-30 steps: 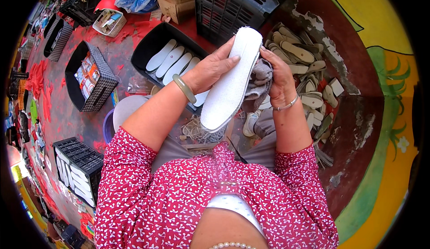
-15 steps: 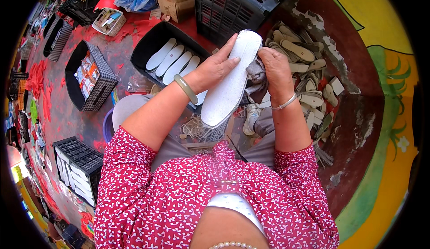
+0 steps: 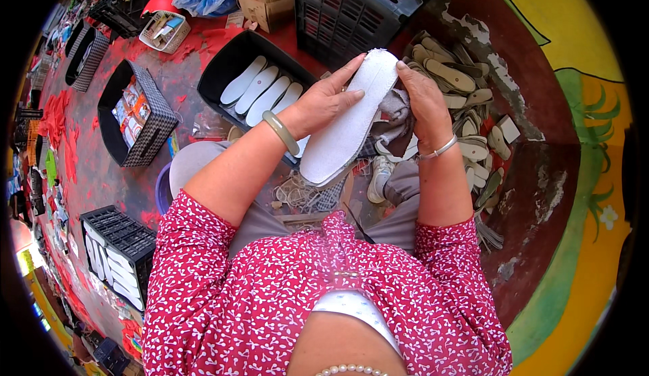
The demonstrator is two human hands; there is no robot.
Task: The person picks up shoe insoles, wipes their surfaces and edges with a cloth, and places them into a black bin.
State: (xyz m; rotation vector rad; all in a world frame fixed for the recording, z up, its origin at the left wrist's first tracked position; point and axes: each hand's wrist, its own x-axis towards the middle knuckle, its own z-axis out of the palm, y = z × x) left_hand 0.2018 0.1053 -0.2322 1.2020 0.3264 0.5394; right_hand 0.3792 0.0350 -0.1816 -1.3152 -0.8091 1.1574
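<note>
A long white shoe insole [image 3: 348,126] is held slantwise in front of my lap. My left hand [image 3: 328,97] grips its left edge near the far end, thumb lying across the top face. On the other side, my right hand [image 3: 426,102] has its thumb against the insole's far right edge, and its other fingers are partly hidden. A crumpled grey cloth [image 3: 395,119] hangs in that hand, beside and partly behind the insole.
Behind my left wrist, a black bin [image 3: 211,79] holds a row of white insoles. Insoles lie in a loose pile [image 3: 466,99] by the wall at right. A black crate [image 3: 351,21] stands ahead; a patterned basket [image 3: 152,116] and another crate [image 3: 128,237] are at left.
My right hand has opened somewhat and shifted slightly right, its thumb now up at the insole's far edge. The insole has tilted a little and its near end has moved slightly left.
</note>
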